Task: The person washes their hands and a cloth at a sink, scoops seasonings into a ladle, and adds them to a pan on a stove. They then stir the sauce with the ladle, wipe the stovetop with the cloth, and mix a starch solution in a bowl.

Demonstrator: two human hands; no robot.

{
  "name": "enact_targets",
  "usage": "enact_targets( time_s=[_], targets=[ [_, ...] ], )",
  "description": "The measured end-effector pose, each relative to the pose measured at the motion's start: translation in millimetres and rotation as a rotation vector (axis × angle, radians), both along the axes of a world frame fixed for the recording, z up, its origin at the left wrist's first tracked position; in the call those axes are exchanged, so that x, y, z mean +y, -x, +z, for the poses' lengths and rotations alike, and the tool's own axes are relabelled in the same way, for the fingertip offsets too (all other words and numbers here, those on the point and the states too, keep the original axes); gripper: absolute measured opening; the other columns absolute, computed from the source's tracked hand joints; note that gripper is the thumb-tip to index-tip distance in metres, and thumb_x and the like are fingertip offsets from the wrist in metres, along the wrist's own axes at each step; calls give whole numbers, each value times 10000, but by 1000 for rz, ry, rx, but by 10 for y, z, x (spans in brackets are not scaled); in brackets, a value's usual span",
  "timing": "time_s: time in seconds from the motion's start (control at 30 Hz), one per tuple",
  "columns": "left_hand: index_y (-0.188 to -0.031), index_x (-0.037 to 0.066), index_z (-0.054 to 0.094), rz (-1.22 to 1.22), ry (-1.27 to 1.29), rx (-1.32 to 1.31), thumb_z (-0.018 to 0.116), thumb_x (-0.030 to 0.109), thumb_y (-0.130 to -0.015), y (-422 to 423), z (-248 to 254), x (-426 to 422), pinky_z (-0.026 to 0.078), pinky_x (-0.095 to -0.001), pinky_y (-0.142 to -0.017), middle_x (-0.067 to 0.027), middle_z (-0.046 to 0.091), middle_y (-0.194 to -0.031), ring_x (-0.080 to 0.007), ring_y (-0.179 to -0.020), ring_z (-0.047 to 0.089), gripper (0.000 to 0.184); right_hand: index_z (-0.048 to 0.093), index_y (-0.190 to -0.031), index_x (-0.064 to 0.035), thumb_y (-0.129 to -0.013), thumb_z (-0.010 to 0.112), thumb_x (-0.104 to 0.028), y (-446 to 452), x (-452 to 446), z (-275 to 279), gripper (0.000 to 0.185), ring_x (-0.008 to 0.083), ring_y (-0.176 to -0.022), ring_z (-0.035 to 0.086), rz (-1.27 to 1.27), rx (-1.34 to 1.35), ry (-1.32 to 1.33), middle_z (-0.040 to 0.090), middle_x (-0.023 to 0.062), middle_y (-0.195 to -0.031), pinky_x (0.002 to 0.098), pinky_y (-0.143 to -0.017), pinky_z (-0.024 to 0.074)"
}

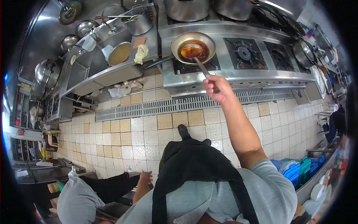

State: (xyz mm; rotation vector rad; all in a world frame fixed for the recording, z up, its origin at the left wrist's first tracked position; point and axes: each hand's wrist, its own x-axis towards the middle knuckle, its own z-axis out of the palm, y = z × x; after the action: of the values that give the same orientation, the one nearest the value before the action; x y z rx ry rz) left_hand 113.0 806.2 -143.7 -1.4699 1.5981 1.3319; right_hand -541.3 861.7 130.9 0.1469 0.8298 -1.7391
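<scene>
My right hand [219, 89] reaches out over the stove front, its fingers wrapped round the handle of a metal ladle [201, 67]. The ladle's head dips into reddish-brown liquid [191, 50] in a wide metal pan [210, 40]. That pan rests on the left burner, and its dark handle [158, 62] points left. Low by my side, my left hand [146, 177] hangs with its fingers somewhat apart. I see nothing in it, though it is small and slightly blurred.
Two large pots [186, 10] stand behind the burners. On the left counter are a tall pot [138, 24], a cloth [141, 54] and a pan of yellowish liquid [119, 54]. A floor drain grate [149, 109] runs before the stove. Another person [80, 196] is close at lower left.
</scene>
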Motion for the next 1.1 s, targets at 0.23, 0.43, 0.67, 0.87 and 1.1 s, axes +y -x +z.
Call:
enact_targets(
  time_s=[0.23, 0.43, 0.67, 0.87, 1.1],
  targets=[
    [-1238, 53, 537, 297, 34, 360, 547, 162, -897, -332, -423, 717, 523, -358, -561, -73, 648, -1021, -186, -782, 649, 358, 468, -912, -66, -893, 551, -95, -429, -64, 241, 89, 74, -477, 445, 40, 455, -124, 529, 34, -729, 218, -368, 333],
    [-1192, 51, 541, 171, 103, 424, 537, 203, -907, -115, -225, -306, 503, -348, -567, -90, 625, -985, -208, -767, 639, 324, 443, -1314, -24, -861, 569, -36, -703, -98, 269, 471, 75, -429, 426, -78, 752, -342, 472, -13, -596, 239, -361, 320],
    [-1268, 67, 497, 754, 30, 178, 528, 293, -906, 143, 511, -1786, 483, -370, -595, -102, 609, -1032, -220, -752, 620, 428, 421, -1353, -1, -849, 585, -33, -820, -419, -278, 530, 101, -505, 502, -250, 1170, -636, 529, 25, -701, 268, -411, 385],
    [-1259, 61, 522, 661, 111, 115, 528, 282, -903, 137, 592, -2663, 469, -335, -555, -94, 611, -987, -199, -700, 606, 419, 407, -1161, -32, -852, 557, -31, -918, -622, 118, 344, 86, -481, 439, -324, 315, -198, 531, 49, -738, 220, -390, 321],
    [-1238, 52, 532, 602, 36, 204, 530, 280, -905, 748, 414, -2870, 471, -315, -547, -98, 622, -1000, -194, -722, 620, 404, 426, -1001, -82, -878, 542, -51, -871, -628, 206, 171, 77, -469, 421, -351, 4, 14, 523, 49, -719, 202, -360, 305]
  ],
)
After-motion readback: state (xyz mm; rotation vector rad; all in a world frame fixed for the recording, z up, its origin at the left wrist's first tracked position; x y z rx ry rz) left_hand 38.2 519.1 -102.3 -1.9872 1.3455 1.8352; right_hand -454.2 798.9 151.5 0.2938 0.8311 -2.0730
